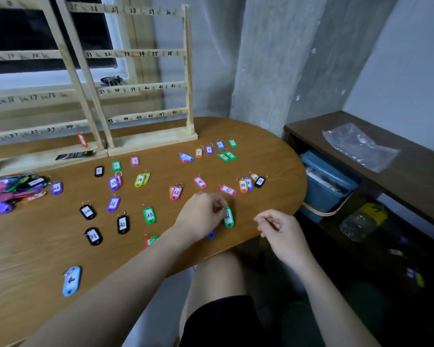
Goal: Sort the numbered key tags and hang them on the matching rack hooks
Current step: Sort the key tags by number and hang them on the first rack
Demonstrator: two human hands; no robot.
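Note:
Numbered key tags lie spread in loose number groups over the wooden table [35, 251]. My left hand [201, 216] pinches the ring end of a green tag marked 46 [228, 217] near the table's front right edge. My right hand [280, 230] hovers beside it past the edge, fingers loosely curled, holding nothing. A pile of unsorted tags [8, 191] sits at far left. Two wooden racks [145, 88] with numbered hooks stand at the back; a red tag [82, 140] hangs low on the left one.
A light blue tag marked 40 [71, 280] lies alone near the front. A dark side shelf [376, 156] at right carries a clear plastic bag [358, 146], with a blue box [323, 181] underneath. A concrete wall corner rises behind the table.

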